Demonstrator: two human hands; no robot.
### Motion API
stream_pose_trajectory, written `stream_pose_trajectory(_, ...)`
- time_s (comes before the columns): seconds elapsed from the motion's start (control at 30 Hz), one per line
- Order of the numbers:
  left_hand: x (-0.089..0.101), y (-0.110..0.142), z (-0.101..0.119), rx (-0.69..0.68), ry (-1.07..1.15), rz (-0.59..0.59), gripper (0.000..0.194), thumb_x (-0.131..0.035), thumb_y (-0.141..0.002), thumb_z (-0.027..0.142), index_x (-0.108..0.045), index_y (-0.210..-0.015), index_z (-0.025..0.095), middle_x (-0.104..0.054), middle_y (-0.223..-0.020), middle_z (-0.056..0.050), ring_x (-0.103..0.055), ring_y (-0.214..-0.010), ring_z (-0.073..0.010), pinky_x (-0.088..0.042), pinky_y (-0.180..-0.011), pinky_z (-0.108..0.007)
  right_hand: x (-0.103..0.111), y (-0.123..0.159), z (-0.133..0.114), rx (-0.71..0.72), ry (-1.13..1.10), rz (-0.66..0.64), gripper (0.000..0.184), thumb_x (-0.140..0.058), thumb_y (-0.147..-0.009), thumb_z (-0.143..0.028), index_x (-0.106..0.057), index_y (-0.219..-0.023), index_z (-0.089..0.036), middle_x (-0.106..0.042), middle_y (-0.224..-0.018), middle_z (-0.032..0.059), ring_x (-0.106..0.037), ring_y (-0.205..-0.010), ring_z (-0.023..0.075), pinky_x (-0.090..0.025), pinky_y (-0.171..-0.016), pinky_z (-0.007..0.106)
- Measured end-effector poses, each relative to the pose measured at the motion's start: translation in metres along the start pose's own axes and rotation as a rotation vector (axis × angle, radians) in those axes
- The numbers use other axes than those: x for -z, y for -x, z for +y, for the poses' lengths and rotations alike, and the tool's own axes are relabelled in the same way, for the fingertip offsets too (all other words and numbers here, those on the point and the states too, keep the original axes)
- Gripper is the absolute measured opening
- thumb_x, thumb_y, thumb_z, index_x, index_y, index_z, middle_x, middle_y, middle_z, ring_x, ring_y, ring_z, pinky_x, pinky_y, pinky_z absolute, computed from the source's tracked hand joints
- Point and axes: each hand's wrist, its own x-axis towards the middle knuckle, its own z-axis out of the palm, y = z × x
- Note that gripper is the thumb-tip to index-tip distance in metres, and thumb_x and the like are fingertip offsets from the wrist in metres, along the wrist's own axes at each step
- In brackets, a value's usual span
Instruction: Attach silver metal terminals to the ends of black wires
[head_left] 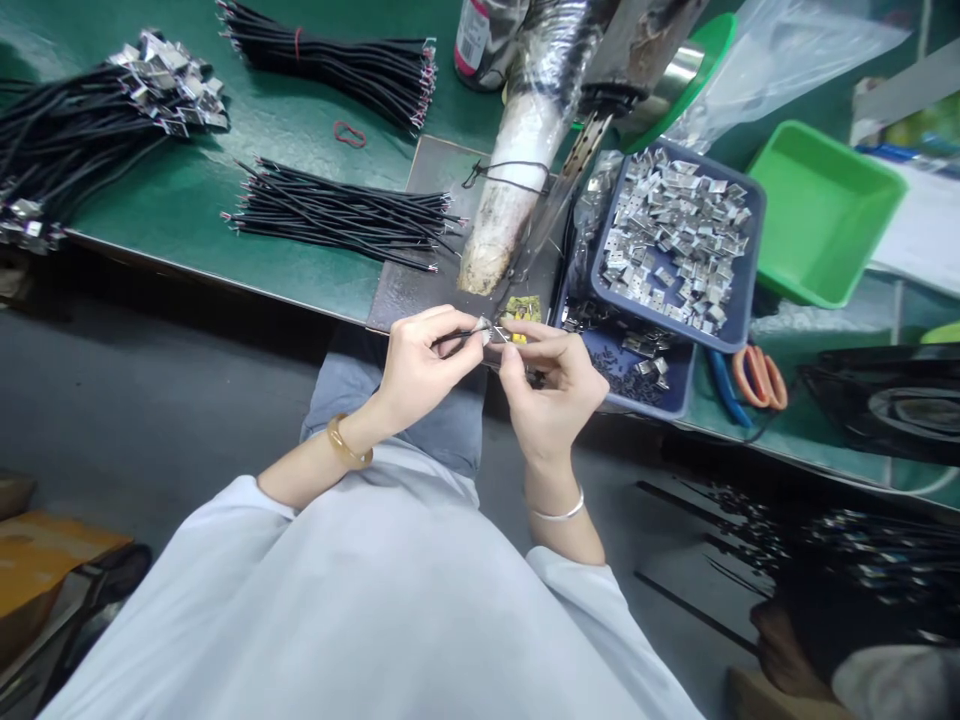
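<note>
My left hand (420, 365) pinches a thin black wire (459, 335) by its end, fingers closed around it. My right hand (551, 385) pinches a small metal clip (499, 333) against the wire's tip. Both hands meet just below the front edge of the green table (187, 215). A loose bundle of black wires (337, 212) lies on the table to the left of my hands. A blue tray (750, 280) heaped with metal clips (675, 240) sits to the right.
A wrapped machine arm (525, 170) slants down onto a dark plate (427, 180). More wire bundles (337, 60), finished wires with clips (97, 110), a green tray (821, 215), orange scissors (757, 375) and a red rubber band (349, 134) lie around.
</note>
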Motion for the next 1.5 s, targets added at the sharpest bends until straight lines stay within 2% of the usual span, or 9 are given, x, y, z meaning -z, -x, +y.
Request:
stream_pose_trajectory(0.13,0.0023,-0.0044,0.0008,-0.036,-0.058,-0.024,0.012,-0.066,-0.084,0.011,-0.073,-0.075,0.014,-0.052,-0.058,0.004,-0.041,-0.052,-0.0057,-0.032,-0.050,-0.019,0.0004,-0.0045,0.0006,0.030,0.017,0.003,0.011,-0.068,-0.088,-0.015,-0.061,-0.083,-0.022,-0.078,-0.100,0.0040,-0.077,-0.086,0.0171,-0.064,-0.069,0.027)
stream_pose_trajectory(0.27,0.0045,-0.0066,0.0017,-0.046,-0.097,-0.070,0.016,-0.062,-0.088,0.012,-0.075,-0.080,0.013,-0.052,-0.061,0.003,-0.042,-0.053,-0.0060,-0.034,-0.051,-0.019,-0.0003,-0.0069,0.0020,0.037,-0.008,0.015,0.013,-0.068,-0.086,-0.013,-0.060,-0.082,-0.021,-0.078,-0.099,0.0041,-0.077,-0.087,0.0176,-0.064,-0.070,0.027)
stream_pose_trajectory(0.47,0.0019,-0.0068,0.0008,-0.079,-0.112,-0.017,0.012,-0.064,-0.083,0.008,-0.073,-0.076,0.013,-0.046,-0.058,0.006,-0.040,-0.051,-0.0053,-0.033,-0.050,-0.018,-0.0018,-0.0081,0.0021,0.059,-0.001,0.011,0.014,-0.068,-0.086,-0.011,-0.060,-0.082,-0.022,-0.077,-0.091,0.0007,-0.075,-0.083,0.0150,-0.062,-0.072,0.026)
stream_pose_trajectory(0.7,0.0000,-0.0035,0.0030,-0.080,-0.133,-0.026,0.013,-0.063,-0.083,0.006,-0.069,-0.073,0.013,-0.053,-0.061,0.004,-0.042,-0.052,-0.0050,-0.034,-0.050,-0.016,-0.0032,-0.0028,0.0021,0.056,0.069,0.039,0.011,-0.070,-0.088,-0.013,-0.063,-0.085,-0.021,-0.077,-0.096,0.0015,-0.075,-0.075,0.0130,-0.062,-0.060,0.022)
stream_pose_trajectory(0.83,-0.0005,-0.0018,0.0038,-0.031,-0.084,-0.023,0.014,-0.062,-0.085,0.007,-0.068,-0.073,0.013,-0.059,-0.066,0.002,-0.045,-0.054,-0.0053,-0.036,-0.051,-0.016,-0.0050,0.0001,0.0039,0.065,0.061,0.043,0.011,-0.068,-0.089,-0.013,-0.062,-0.085,-0.022,-0.077,-0.096,0.0015,-0.076,-0.078,0.0134,-0.063,-0.063,0.021)
stream_pose_trajectory(1.07,0.0012,-0.0045,0.0027,-0.063,-0.104,0.002,0.013,-0.065,-0.082,0.006,-0.070,-0.072,0.013,-0.046,-0.059,0.006,-0.039,-0.052,-0.0050,-0.032,-0.050,-0.018,-0.0049,-0.0022,0.0025,0.047,0.047,0.031,0.012,-0.067,-0.090,-0.017,-0.058,-0.083,-0.022,-0.078,-0.099,0.0033,-0.076,-0.083,0.0157,-0.063,-0.067,0.025)
stream_pose_trajectory(1.17,-0.0010,-0.0047,0.0029,-0.067,-0.112,0.016,0.012,-0.065,-0.080,0.006,-0.070,-0.072,0.013,-0.048,-0.059,0.006,-0.039,-0.052,-0.0051,-0.032,-0.050,-0.019,-0.0050,-0.0048,0.0019,0.077,0.059,0.052,0.013,-0.068,-0.087,-0.015,-0.058,-0.082,-0.022,-0.077,-0.094,0.0020,-0.076,-0.087,0.0162,-0.062,-0.067,0.025)
stream_pose_trajectory(1.33,-0.0044,-0.0023,0.0028,-0.080,-0.140,0.039,0.013,-0.064,-0.082,0.009,-0.068,-0.071,0.014,-0.054,-0.062,0.004,-0.041,-0.052,-0.0055,-0.032,-0.049,-0.019,-0.0051,-0.0053,0.0009,0.061,0.111,0.040,0.012,-0.068,-0.087,-0.012,-0.062,-0.083,-0.022,-0.078,-0.094,0.0008,-0.076,-0.079,0.0132,-0.062,-0.066,0.022)
stream_pose_trajectory(1.5,-0.0027,-0.0022,0.0031,-0.094,-0.190,0.026,0.015,-0.062,-0.085,0.011,-0.068,-0.071,0.015,-0.052,-0.061,0.004,-0.040,-0.051,-0.0059,-0.032,-0.049,-0.020,-0.0052,-0.0034,0.0017,0.082,0.140,0.054,0.011,-0.067,-0.089,-0.017,-0.060,-0.083,-0.023,-0.078,-0.096,0.0023,-0.076,-0.084,0.0162,-0.061,-0.064,0.025)
